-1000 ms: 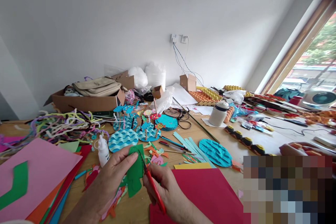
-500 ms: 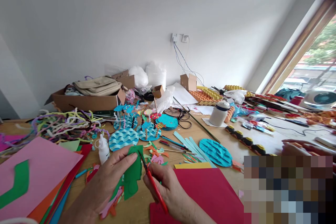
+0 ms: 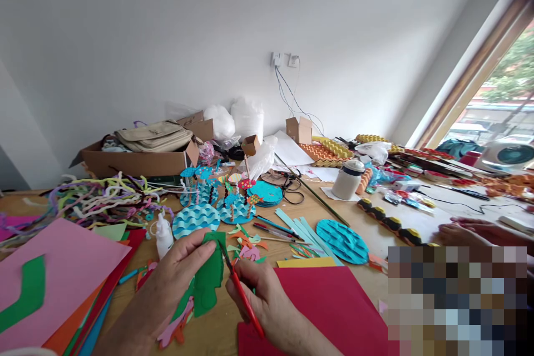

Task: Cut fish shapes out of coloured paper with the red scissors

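My left hand (image 3: 189, 258) pinches the top of a green sheet of craft paper (image 3: 207, 283), thumb in front. Its lower end hangs over the table with a notched edge. My right hand (image 3: 258, 289) is closed around the red handles of a pair of scissors (image 3: 246, 303). The dark blades point up and away, lying against the right edge of the green sheet near its top. Below my hands are pink and orange paper offcuts (image 3: 179, 325). A large red sheet (image 3: 329, 300) lies under and beside my right forearm.
Left are stacked coloured sheets (image 3: 62, 272), a white glue bottle (image 3: 164, 238) and tangled pipe cleaners (image 3: 112, 200). Ahead stand blue wavy discs (image 3: 196, 221) with paper fish. Pens (image 3: 275, 231), a blue disc (image 3: 342, 240) and a white jar (image 3: 347, 181) lie right. Another person's hands (image 3: 467, 232) are far right.
The green sheet and both my hands have shifted very slightly left. The scissors stay at the sheet's edge. The other person's hands at the right have moved a little left.
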